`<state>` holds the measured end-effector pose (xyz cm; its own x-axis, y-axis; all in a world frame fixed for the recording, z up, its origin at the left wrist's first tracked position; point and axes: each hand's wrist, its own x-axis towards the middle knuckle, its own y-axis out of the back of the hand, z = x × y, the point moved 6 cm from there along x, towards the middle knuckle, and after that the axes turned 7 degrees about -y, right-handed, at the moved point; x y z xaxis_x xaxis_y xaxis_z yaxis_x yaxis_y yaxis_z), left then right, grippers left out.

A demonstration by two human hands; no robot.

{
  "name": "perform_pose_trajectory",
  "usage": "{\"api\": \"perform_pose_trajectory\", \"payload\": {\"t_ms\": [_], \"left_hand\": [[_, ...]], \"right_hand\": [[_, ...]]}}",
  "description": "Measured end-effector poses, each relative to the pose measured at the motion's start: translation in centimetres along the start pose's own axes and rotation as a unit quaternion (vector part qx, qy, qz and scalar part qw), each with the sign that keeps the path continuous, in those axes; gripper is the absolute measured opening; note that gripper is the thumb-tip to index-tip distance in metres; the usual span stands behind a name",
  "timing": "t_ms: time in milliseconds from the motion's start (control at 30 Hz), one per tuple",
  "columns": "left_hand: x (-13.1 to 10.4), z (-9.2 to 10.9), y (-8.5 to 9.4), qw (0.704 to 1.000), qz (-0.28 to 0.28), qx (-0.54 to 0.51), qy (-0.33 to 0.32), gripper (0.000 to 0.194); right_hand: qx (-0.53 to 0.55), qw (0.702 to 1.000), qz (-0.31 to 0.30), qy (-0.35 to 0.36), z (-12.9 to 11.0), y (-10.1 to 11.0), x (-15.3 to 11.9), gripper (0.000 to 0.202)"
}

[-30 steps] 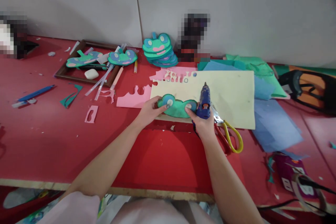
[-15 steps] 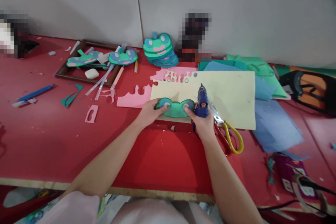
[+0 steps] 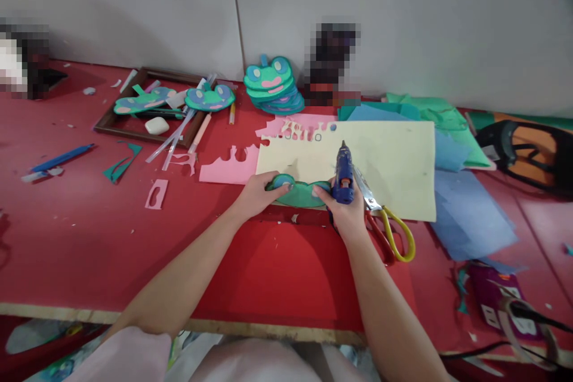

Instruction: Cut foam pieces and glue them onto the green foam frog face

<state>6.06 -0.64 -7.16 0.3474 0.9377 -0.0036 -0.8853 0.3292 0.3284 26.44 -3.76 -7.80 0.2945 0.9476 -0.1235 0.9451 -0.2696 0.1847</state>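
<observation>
A green frog-face cutout (image 3: 304, 195) with blue eyes is stretched between my hands above the cream sheet (image 3: 394, 161). My left hand (image 3: 257, 196) pinches its left eye, thumb on top. At the right eye, the thumb of my right hand (image 3: 348, 210) presses on the cutout. That same hand also grips a blue glue gun (image 3: 344, 173), its nozzle pointing away from me; the handle is mostly hidden. Just right of the gun lie scissors (image 3: 388, 221) with red and yellow handles, blades partly covered.
Finished frog faces (image 3: 271, 86) are stacked by the wall. A brown frame (image 3: 142, 134) holds more faces and glue sticks. Pink scraps (image 3: 230, 167), a blue pen (image 3: 62, 158), blue sheets (image 3: 474, 215), a purple box (image 3: 496, 298) and a tape roll lie around on the red table.
The frog-face cutout has dropped slightly toward me and its upper edge has tilted. My left hand has shifted a little down and right. The glue gun has barely moved.
</observation>
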Motion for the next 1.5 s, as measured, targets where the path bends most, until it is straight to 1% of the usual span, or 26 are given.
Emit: {"api": "perform_pose_trajectory", "payload": {"t_ms": [233,333,500,600,767,1133,1367,1500], "left_hand": [[-0.1,-0.2,-0.2,0.998,0.004,-0.054,-0.011,0.035],[-0.1,-0.2,-0.1,0.998,0.001,-0.060,-0.016,0.035],[0.0,0.2,0.2,0.998,0.015,-0.044,-0.034,0.029],[0.1,0.2,0.2,0.998,0.025,-0.054,-0.039,0.027],[0.1,0.1,0.2,0.997,0.026,-0.060,-0.032,0.026],[0.0,0.3,0.2,0.998,0.024,-0.052,-0.024,0.028],[-0.1,0.3,0.4,0.999,0.024,-0.038,-0.023,0.032],[0.0,0.4,0.4,0.999,0.029,-0.036,-0.022,0.033]], "right_hand": [[0.010,1.000,-0.011,-0.001,0.0,-0.2,-0.1,0.038],[0.007,1.000,-0.014,0.011,-0.2,-0.3,-0.1,0.038],[-0.044,0.997,0.002,0.065,-1.9,-0.1,-0.6,0.035],[-0.045,0.994,0.018,0.094,-3.1,-0.1,-1.2,0.037],[-0.069,0.991,0.038,0.108,-4.1,0.0,-2.0,0.040],[-0.084,0.988,0.051,0.118,-3.6,0.2,-2.0,0.038],[-0.084,0.989,0.045,0.117,-3.0,0.1,-1.9,0.038],[-0.074,0.990,0.036,0.118,-3.2,-0.1,-1.9,0.036]]}}
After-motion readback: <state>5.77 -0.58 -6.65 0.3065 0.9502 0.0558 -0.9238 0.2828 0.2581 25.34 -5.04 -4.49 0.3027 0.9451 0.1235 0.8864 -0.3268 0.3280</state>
